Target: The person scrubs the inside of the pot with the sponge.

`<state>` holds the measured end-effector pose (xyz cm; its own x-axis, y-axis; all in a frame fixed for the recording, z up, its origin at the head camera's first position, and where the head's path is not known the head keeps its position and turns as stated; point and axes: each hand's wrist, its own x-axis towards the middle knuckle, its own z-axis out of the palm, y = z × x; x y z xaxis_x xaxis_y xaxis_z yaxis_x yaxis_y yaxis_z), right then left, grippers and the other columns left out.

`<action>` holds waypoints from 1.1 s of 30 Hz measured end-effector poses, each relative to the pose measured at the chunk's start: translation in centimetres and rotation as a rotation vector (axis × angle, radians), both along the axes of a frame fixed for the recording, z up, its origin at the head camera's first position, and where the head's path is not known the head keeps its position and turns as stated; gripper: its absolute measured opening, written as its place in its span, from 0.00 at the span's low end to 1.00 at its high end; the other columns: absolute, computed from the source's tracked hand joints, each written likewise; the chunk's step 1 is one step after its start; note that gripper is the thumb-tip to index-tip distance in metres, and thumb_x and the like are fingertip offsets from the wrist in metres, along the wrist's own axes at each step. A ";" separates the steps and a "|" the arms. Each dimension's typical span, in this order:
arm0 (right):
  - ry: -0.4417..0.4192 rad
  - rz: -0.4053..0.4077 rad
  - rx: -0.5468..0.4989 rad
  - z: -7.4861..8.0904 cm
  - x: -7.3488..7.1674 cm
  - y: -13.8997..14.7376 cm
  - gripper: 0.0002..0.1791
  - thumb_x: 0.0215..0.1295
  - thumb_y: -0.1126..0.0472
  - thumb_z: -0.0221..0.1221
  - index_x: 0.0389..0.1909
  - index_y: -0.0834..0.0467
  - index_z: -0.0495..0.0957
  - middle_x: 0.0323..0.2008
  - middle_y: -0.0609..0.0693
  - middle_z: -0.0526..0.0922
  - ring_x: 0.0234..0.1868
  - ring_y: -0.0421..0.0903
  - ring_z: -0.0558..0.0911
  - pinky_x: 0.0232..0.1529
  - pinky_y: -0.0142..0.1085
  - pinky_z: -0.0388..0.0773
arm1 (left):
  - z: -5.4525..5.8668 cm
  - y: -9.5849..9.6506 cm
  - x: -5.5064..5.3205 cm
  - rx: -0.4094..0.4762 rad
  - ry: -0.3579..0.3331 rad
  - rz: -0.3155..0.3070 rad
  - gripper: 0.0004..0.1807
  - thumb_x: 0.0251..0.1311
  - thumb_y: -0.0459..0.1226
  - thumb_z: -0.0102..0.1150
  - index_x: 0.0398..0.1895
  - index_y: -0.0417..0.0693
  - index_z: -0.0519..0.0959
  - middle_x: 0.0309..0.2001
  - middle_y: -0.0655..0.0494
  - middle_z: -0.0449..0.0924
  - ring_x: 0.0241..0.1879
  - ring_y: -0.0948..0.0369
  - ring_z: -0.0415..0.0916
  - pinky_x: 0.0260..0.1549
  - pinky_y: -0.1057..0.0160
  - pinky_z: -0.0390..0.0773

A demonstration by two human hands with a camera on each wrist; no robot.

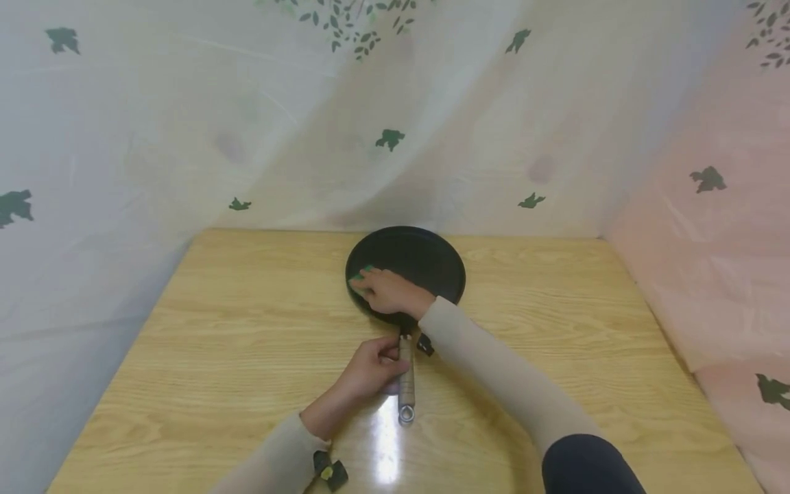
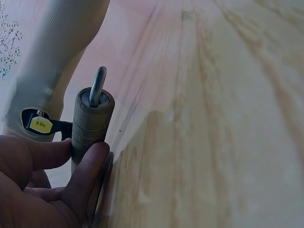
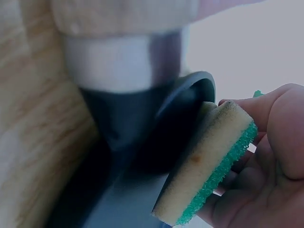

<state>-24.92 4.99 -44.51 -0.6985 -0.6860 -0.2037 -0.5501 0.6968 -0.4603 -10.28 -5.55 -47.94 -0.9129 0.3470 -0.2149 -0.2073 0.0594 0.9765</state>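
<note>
A round black frying pan [image 1: 422,257] lies on the wooden table, its handle [image 1: 406,387] pointing toward me. My left hand [image 1: 368,370] pinches this brown handle between thumb and fingers; the left wrist view shows the metal hanging ring [image 2: 98,86] at its end. Over the left part of the pan, my right hand [image 1: 393,291] holds a sponge [image 3: 204,166] with a cream side and a green scouring side. The cream side is against the pan's inner surface near the rim, and the green side faces my palm. My right forearm passes over the pan's near right edge.
The light wooden table [image 1: 247,309] ends at a pale curtain [image 1: 296,137] printed with leaves and green birds. A pinkish curtain [image 1: 697,274] runs along the right side. Dark wrist devices [image 1: 332,473] sit at both sleeves.
</note>
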 end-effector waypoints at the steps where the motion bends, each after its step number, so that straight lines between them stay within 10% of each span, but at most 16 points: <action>1: -0.003 -0.006 0.002 0.0 -0.2 -0.1 0.26 0.83 0.61 0.48 0.79 0.54 0.67 0.80 0.62 0.59 0.82 0.62 0.53 0.85 0.53 0.45 | 0.0 0.0 0.0 -0.003 0.007 -0.002 0.28 0.66 0.23 0.62 0.68 0.19 0.68 0.46 0.36 0.82 0.38 0.57 0.84 0.33 0.56 0.92; 33: -0.050 -0.167 -0.005 0.2 -5.7 -1.0 0.28 0.84 0.59 0.46 0.81 0.50 0.63 0.83 0.57 0.54 0.84 0.58 0.49 0.85 0.51 0.45 | 0.0 -0.2 0.2 -0.019 0.008 0.006 0.30 0.66 0.24 0.63 0.69 0.21 0.68 0.46 0.38 0.82 0.37 0.58 0.84 0.32 0.55 0.92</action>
<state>-30.60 3.95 -44.33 -0.7922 -0.5622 -0.2376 -0.4030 0.7741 -0.4882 -10.13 -5.70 -47.97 -0.9167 0.3374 -0.2139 -0.1995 0.0772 0.9769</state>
